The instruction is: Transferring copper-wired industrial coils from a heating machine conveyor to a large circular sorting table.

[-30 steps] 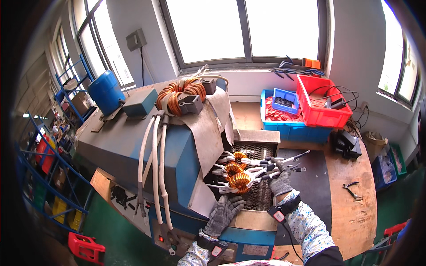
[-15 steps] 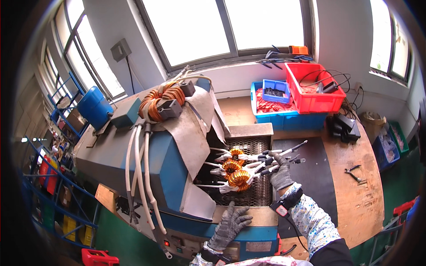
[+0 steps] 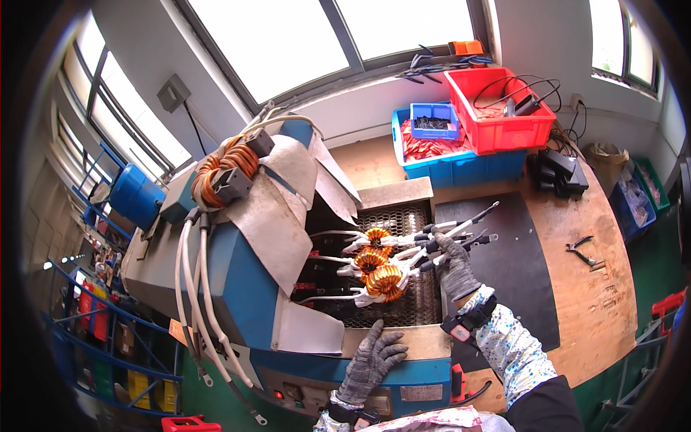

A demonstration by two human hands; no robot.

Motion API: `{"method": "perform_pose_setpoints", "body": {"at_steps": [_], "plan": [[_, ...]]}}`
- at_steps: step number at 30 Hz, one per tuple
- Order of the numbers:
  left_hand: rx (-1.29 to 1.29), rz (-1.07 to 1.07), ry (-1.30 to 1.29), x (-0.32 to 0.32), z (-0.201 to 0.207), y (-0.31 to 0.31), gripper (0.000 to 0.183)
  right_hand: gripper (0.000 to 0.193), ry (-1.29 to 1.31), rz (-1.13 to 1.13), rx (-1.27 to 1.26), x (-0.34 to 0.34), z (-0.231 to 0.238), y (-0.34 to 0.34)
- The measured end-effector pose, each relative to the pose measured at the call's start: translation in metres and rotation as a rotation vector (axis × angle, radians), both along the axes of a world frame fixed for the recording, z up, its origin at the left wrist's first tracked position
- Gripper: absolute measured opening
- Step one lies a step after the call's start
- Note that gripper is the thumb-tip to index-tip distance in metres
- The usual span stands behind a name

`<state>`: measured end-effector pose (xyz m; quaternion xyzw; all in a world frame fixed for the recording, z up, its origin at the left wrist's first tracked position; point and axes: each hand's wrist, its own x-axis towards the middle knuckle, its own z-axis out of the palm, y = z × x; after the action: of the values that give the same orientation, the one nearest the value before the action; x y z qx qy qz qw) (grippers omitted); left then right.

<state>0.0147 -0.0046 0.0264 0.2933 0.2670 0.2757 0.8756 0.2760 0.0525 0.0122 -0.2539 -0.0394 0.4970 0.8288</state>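
Three copper-wound toroid coils [image 3: 381, 282] with white leads lie in a row on the metal mesh [image 3: 416, 306] of a blue-grey machine. Some of their leads reach left into the machine's dark opening; others, with dark sleeves and metal lugs, stick out to the right over a black mat [image 3: 504, 288]. My right hand [image 3: 456, 270], in a grey glove, has its fingers closed round the leads at the right of the coils. My left hand [image 3: 372, 362], gloved too, rests with fingers spread on the machine's front edge [image 3: 425, 348], close below the mesh.
Atop the machine [image 3: 237, 263] sits a larger coil [image 3: 230, 167] with thick white cables hanging down its front. A red bin [image 3: 507, 135] and a blue bin [image 3: 461, 170] with red parts stand behind. Pliers [image 3: 580, 250] and black devices [image 3: 560, 174] lie on the wooden table at right.
The whole view has shifted and turned slightly. My right hand remains at the leads and my left hand on the front edge; the coils look much the same.
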Motion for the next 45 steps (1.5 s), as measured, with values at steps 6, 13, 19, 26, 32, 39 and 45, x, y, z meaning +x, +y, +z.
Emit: {"method": "perform_pose_setpoints", "body": {"at_steps": [6, 13, 19, 26, 32, 39, 45], "plan": [[0.000, 0.011, -0.004, -0.003, -0.002, -0.001, 0.065, 0.030, -0.085, -0.035, 0.015, -0.021, 0.033, -0.043], [-0.039, 0.014, 0.011, -0.001, 0.003, 0.001, 0.071, 0.028, -0.076, -0.162, -0.023, -0.017, 0.029, -0.043], [-0.081, 0.046, 0.010, -0.001, 0.004, -0.001, 0.072, 0.037, -0.250, -0.140, -0.064, 0.008, 0.033, -0.029], [-0.084, 0.093, 0.033, 0.000, 0.004, -0.004, 0.072, 0.019, -0.285, -0.219, 0.029, 0.016, 0.027, -0.024], [-0.094, 0.114, 0.051, -0.001, 0.007, -0.003, 0.071, 0.019, -0.351, -0.221, 0.079, 0.013, 0.031, -0.031], [-0.089, 0.122, 0.079, 0.004, 0.009, -0.001, 0.071, 0.017, -0.172, -0.234, 0.115, 0.019, 0.024, -0.032], [-0.095, 0.098, 0.043, -0.001, 0.004, 0.002, 0.072, 0.017, -0.155, -0.280, 0.018, 0.018, 0.041, -0.028]]}}
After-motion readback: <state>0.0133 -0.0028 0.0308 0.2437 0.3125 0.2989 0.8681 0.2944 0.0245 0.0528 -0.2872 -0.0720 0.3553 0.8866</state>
